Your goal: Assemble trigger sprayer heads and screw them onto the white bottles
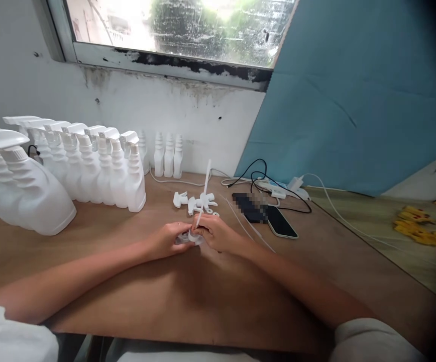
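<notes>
Left of the phone (283,222), a tube (207,177), pinched by the right hand (215,234) at a white piece (196,238) gripped in the left hand (171,240), could be bent if pushed crookedly.

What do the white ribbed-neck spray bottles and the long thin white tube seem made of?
White ribbed-neck spray bottles: likely satin plastic, given soft highlights and moulded ridges.
Long thin white tube: probably plastic, holding itself up; finish unclear.

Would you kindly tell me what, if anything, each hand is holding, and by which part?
The right hand pinches a white tube near its lower end; the left hand holds a white plastic piece, exactly where is hidden.
</notes>
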`<state>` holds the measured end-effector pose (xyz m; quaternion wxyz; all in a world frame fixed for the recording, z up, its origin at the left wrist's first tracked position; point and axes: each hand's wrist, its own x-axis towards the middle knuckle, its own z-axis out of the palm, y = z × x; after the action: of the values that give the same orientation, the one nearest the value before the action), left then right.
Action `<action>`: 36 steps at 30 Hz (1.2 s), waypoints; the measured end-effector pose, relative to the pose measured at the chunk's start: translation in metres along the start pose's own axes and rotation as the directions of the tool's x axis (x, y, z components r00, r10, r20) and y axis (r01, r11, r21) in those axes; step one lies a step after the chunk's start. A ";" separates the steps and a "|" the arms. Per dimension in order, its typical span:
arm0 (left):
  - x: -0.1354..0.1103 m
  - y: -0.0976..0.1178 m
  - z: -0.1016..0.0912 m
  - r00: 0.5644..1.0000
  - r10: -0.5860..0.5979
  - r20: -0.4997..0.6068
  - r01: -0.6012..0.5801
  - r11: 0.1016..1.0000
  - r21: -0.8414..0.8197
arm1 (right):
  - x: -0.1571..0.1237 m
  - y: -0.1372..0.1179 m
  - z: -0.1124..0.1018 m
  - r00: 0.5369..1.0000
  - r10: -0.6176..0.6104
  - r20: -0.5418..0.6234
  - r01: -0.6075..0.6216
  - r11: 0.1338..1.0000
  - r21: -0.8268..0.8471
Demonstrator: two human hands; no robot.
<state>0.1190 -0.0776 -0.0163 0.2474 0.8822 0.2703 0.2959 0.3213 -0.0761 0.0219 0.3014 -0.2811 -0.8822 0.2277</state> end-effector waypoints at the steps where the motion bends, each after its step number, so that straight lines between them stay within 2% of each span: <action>1: 0.000 0.001 0.000 1.000 -0.003 -0.003 0.003 1.000 0.000 | 0.000 -0.001 0.000 1.000 0.009 0.001 -0.009 1.000 -0.002; 7: 0.002 0.006 -0.003 0.996 -0.079 -0.032 0.075 0.992 -0.100 | 0.002 -0.002 -0.011 0.994 0.100 -0.030 -0.100 0.995 0.017; 12: 0.002 0.003 -0.006 0.984 -0.167 -0.068 0.134 0.929 -0.345 | 0.002 0.001 -0.031 0.985 0.157 -0.069 -0.155 0.987 0.035; 14: 0.003 0.000 -0.006 0.975 -0.211 -0.074 0.159 0.886 -0.435 | 0.001 0.001 -0.041 0.968 0.173 -0.181 -0.191 0.978 -0.083; 16: 0.006 -0.001 -0.007 0.963 -0.254 -0.089 0.167 0.824 -0.542 | -0.002 -0.001 -0.051 0.964 0.072 -0.257 -0.150 0.943 -0.298; 17: 0.010 0.000 -0.008 0.955 -0.281 -0.097 0.168 0.781 -0.601 | -0.004 -0.004 -0.055 0.978 -0.025 -0.207 -0.065 0.907 -0.417; 18: 0.016 0.001 -0.009 0.947 -0.306 -0.098 0.169 0.735 -0.657 | -0.006 -0.007 -0.059 0.989 -0.116 -0.097 0.049 0.853 -0.519; 20: 0.031 0.009 -0.013 0.939 -0.333 -0.086 0.163 0.653 -0.739 | -0.009 -0.013 -0.067 0.965 -0.208 0.159 0.261 0.722 -0.641; 21: 0.040 0.015 -0.015 0.942 -0.325 -0.081 0.152 0.631 -0.761 | -0.010 -0.015 -0.070 0.950 -0.215 0.227 0.313 0.659 -0.684; 23: 0.062 0.027 -0.021 0.965 -0.253 -0.069 0.111 0.632 -0.767 | -0.010 -0.018 -0.078 0.954 -0.224 0.199 0.293 0.560 -0.775; 26: 0.101 0.034 -0.033 0.996 -0.072 -0.046 0.023 0.741 -0.671 | -0.010 -0.018 -0.097 0.960 -0.276 0.038 0.173 0.483 -0.858; 28: 0.130 0.025 -0.043 0.985 -0.059 -0.159 -0.023 0.884 -0.468 | -0.012 -0.020 -0.113 0.953 -0.296 -0.064 0.084 0.462 -0.883; 29: 0.145 0.016 -0.049 0.951 -0.115 -0.286 0.029 0.957 -0.288 | -0.014 -0.022 -0.121 0.946 -0.305 -0.112 0.044 0.463 -0.885; 30: 0.159 0.005 -0.055 0.885 -0.184 -0.428 0.172 0.983 -0.066 | -0.016 -0.024 -0.129 0.937 -0.315 -0.154 0.014 0.475 -0.880; 31: 0.174 -0.007 -0.062 0.842 -0.215 -0.494 0.249 0.968 0.003 | -0.018 -0.027 -0.136 0.926 -0.326 -0.188 -0.002 0.496 -0.869; 33: 0.199 -0.033 -0.076 0.784 -0.251 -0.568 0.356 0.931 0.079 | -0.022 -0.033 -0.147 0.907 -0.350 -0.233 -0.010 0.536 -0.844; 36: 0.226 -0.066 -0.093 0.705 -0.307 -0.639 0.516 0.841 0.164 | -0.026 -0.038 -0.156 0.883 -0.389 -0.262 -0.012 0.539 -0.842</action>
<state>0.1897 0.1366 0.0974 0.0597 0.6895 0.5717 0.4407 0.4279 -0.0847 0.1449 0.3395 -0.3311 -0.8232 -0.3121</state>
